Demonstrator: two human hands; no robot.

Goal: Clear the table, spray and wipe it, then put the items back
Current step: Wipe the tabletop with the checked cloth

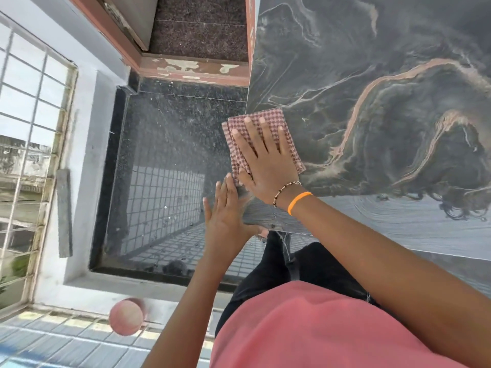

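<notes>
The dark marbled table top (372,75) fills the right of the head view. A folded red-and-white checked cloth (239,123) lies at its left edge. My right hand (265,158) presses flat on the cloth, fingers spread, with an orange band and a bead bracelet at the wrist. My left hand (225,216) is held upright against the table's left edge, just below the cloth, fingers together and palm toward the edge, holding nothing.
Left of the table lies a glossy dark floor (164,168) with a raised border. A peeling door threshold (194,70) is at the top. A barred window (29,144) runs along the left. A pink round object (126,317) sits low left.
</notes>
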